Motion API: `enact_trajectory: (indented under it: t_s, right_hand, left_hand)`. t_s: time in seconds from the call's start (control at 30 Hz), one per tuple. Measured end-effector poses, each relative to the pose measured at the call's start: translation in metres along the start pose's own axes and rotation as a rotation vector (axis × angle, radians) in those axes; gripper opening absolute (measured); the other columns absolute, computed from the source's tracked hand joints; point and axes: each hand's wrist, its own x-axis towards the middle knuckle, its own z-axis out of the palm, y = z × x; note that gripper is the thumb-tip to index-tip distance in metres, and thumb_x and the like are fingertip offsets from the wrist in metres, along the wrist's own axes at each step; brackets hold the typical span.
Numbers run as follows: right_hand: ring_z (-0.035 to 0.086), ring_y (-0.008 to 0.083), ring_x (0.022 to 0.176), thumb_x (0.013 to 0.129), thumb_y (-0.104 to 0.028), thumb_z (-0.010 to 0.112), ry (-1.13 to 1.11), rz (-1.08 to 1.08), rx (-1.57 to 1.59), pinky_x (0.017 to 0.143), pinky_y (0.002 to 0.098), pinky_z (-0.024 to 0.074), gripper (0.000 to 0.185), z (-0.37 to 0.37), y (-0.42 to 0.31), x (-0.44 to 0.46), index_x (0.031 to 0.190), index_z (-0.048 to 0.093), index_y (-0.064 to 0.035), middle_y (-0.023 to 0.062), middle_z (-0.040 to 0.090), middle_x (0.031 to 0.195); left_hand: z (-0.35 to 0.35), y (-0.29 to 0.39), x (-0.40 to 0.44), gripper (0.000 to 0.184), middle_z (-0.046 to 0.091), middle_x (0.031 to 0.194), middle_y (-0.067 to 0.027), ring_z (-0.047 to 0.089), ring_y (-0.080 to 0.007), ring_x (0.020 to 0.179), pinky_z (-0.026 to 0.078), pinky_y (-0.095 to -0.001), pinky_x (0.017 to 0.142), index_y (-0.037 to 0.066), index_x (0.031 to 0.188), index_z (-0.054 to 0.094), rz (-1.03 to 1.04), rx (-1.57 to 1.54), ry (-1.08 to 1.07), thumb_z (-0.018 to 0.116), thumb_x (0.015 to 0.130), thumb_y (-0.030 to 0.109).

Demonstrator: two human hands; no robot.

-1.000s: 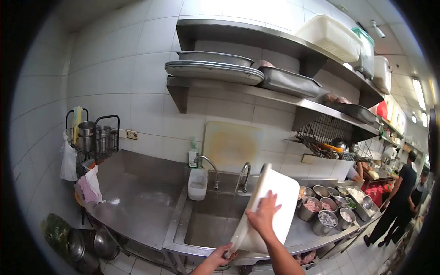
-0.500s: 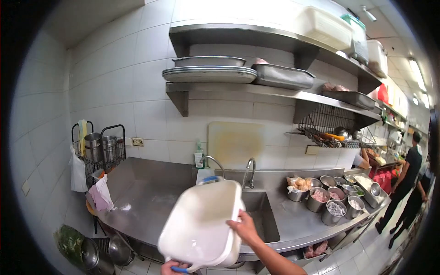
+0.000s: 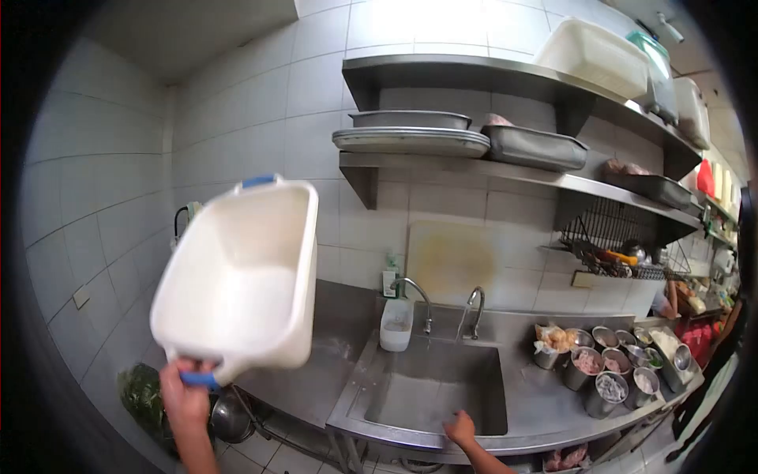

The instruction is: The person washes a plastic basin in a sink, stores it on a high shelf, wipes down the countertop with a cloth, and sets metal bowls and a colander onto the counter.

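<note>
A white plastic basin [image 3: 245, 276] with blue handle grips is held up at the left, tilted with its open inside facing me, and it looks empty. My left hand [image 3: 188, 395] is closed around the blue handle at its lower end. Over the front edge of the steel sink [image 3: 418, 395] is my right hand [image 3: 460, 429], apart from the basin. It holds nothing, and its partly visible fingers look spread. Two curved faucets [image 3: 477, 312] rise behind the sink, and a thin stream seems to fall from the right one.
A whitish container [image 3: 396, 325] stands at the sink's back left corner, with a soap bottle [image 3: 391, 276] behind it. Several metal pots of food [image 3: 606, 391] crowd the counter on the right. Steel shelves [image 3: 513, 162] with trays hang above. A leafy bundle [image 3: 144, 399] is low at the left.
The basin has swung up and left from in front of the sink, carried by my left hand. My right hand has let go of its rim. My view has turned left, and more of the sink shows.
</note>
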Motion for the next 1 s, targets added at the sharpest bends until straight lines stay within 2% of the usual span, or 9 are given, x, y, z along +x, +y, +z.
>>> enact_trajectory:
  t_s: [0.17, 0.27, 0.3, 0.37, 0.53, 0.63, 0.77, 0.9, 1.0]
  right_hand:
    - [0.055, 0.0361, 0.101, 0.072, -0.027, 0.068, 0.188, 0.142, -0.231, 0.087, 0.0506, 0.0423, 0.047, -0.007, 0.059, -0.016, 0.111, 0.055, -0.0053, 0.0161, 0.058, 0.105]
    - [0.056, 0.0343, 0.102, 0.07, -0.026, 0.068, 0.239, 0.1, -0.264, 0.092, 0.0524, 0.0384, 0.048, -0.004, 0.081, -0.02, 0.111, 0.054, -0.0051, 0.0151, 0.058, 0.106]
    - [0.057, 0.0336, 0.102, 0.07, -0.026, 0.068, 0.252, 0.082, -0.269, 0.094, 0.0532, 0.037, 0.048, -0.005, 0.086, -0.021, 0.111, 0.054, -0.0049, 0.015, 0.059, 0.107]
    - [0.055, 0.0395, 0.101, 0.077, -0.03, 0.064, 0.176, 0.073, -0.239, 0.091, 0.052, 0.0392, 0.052, -0.027, 0.068, -0.034, 0.119, 0.051, -0.0032, 0.0189, 0.058, 0.11]
    - [0.055, 0.0417, 0.096, 0.083, -0.032, 0.058, 0.349, -0.057, -0.318, 0.086, 0.0507, 0.0415, 0.044, -0.017, 0.066, -0.043, 0.115, 0.055, -0.0012, 0.0208, 0.059, 0.106]
    - [0.056, 0.0399, 0.095, 0.083, -0.03, 0.057, 0.314, -0.022, -0.346, 0.086, 0.0498, 0.0418, 0.042, -0.019, 0.06, -0.043, 0.113, 0.056, -0.0011, 0.0196, 0.06, 0.105]
    - [0.057, 0.0385, 0.095, 0.079, -0.03, 0.061, 0.222, -0.072, -0.444, 0.088, 0.0484, 0.0415, 0.041, -0.046, 0.034, -0.049, 0.108, 0.057, -0.0001, 0.0184, 0.06, 0.104]
    - [0.055, 0.0361, 0.103, 0.078, -0.03, 0.063, 0.224, 0.0, -0.326, 0.093, 0.0481, 0.0384, 0.044, -0.017, 0.07, -0.037, 0.11, 0.057, 0.0002, 0.0187, 0.059, 0.108]
    - [0.054, 0.0366, 0.105, 0.081, -0.026, 0.061, 0.246, -0.067, -0.379, 0.096, 0.0496, 0.0364, 0.046, -0.005, 0.082, -0.038, 0.117, 0.054, 0.0019, 0.0195, 0.058, 0.112]
  left_hand:
    - [0.105, 0.051, 0.095, 0.008, 0.05, 0.077, -0.0063, 0.052, -0.0208, 0.075, 0.048, -0.0502, 0.092, 0.003, 0.073, 0.045, 0.087, -0.054, -0.307, 0.049, 0.077, -0.002]
    - [0.191, 0.066, 0.131, 0.004, 0.049, 0.078, -0.0071, 0.053, -0.0207, 0.073, 0.052, -0.0433, 0.085, 0.002, 0.079, 0.048, 0.124, -0.026, -0.218, 0.05, 0.078, -0.002]
    - [0.184, 0.079, 0.188, 0.004, 0.047, 0.08, -0.0073, 0.053, -0.0224, 0.076, 0.051, -0.0484, 0.087, 0.001, 0.081, 0.046, 0.087, -0.106, -0.412, 0.048, 0.079, -0.002]
    - [0.26, 0.065, 0.17, 0.003, 0.044, 0.085, -0.0099, 0.051, -0.0265, 0.08, 0.042, -0.0668, 0.094, 0.0, 0.084, 0.042, 0.211, 0.017, -0.381, 0.045, 0.085, 0.001]
    - [0.379, 0.044, 0.223, 0.005, 0.04, 0.087, -0.0129, 0.045, -0.0241, 0.087, 0.025, -0.0627, 0.105, -0.005, 0.078, 0.036, 0.105, -0.208, -0.502, 0.042, 0.079, -0.007]
    - [0.435, 0.014, 0.195, 0.02, 0.044, 0.11, -0.0203, 0.043, -0.0248, 0.104, 0.019, -0.061, 0.109, -0.008, 0.102, 0.038, 0.085, -0.186, -0.428, 0.046, 0.087, 0.003]
    - [0.49, -0.008, 0.187, 0.039, 0.018, 0.142, -0.0239, 0.024, -0.0425, 0.128, 0.021, -0.0703, 0.103, -0.003, 0.124, 0.032, -0.058, -0.27, -0.345, 0.043, 0.087, 0.002]
    - [0.552, -0.019, 0.182, 0.06, -0.001, 0.152, -0.0217, 0.004, -0.052, 0.134, 0.023, -0.0767, 0.096, 0.003, 0.142, 0.019, -0.237, -0.55, -0.124, 0.042, 0.087, 0.004]
    - [0.582, -0.038, 0.178, 0.051, 0.031, 0.136, -0.0206, 0.034, -0.0361, 0.125, 0.039, -0.0539, 0.097, 0.006, 0.13, 0.031, 0.058, -0.224, -0.126, 0.053, 0.085, 0.015]
